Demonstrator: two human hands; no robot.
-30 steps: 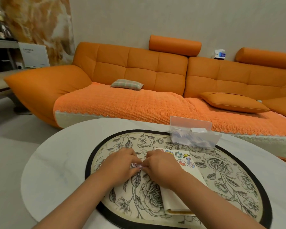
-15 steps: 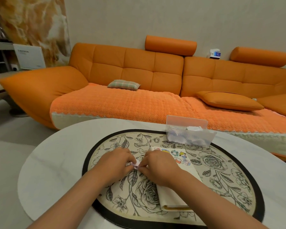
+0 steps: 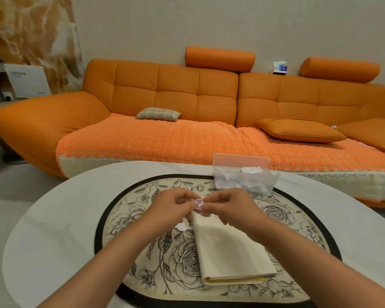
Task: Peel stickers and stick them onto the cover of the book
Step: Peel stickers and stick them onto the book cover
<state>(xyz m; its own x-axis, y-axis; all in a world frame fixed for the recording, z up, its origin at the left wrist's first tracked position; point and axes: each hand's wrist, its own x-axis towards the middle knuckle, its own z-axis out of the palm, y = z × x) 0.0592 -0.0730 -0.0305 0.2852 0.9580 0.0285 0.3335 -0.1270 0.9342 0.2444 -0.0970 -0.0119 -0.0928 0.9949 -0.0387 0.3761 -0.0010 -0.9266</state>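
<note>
A cream-covered book [image 3: 229, 250] lies closed on a floral placemat [image 3: 142, 274] on the white table. Above the book's far end, my left hand [image 3: 171, 207] and my right hand [image 3: 233, 207] pinch a small purple and white sticker [image 3: 198, 204] between their fingertips. The sticker is held up off the mat. A small white scrap of paper [image 3: 182, 226] lies on the mat just left of the book, under my left hand. The far part of the cover is hidden behind my hands.
A clear plastic box [image 3: 245, 176] with several white paper pieces stands on the mat's far edge, beyond my right hand. The white oval table [image 3: 53, 218] extends on both sides. An orange sofa [image 3: 187, 134] fills the room behind the table.
Both hands have risen from the mat with the sticker pinched between them. The white scrap now lies exposed beside the book. The stickered far part of the cover is now covered by my hands.
</note>
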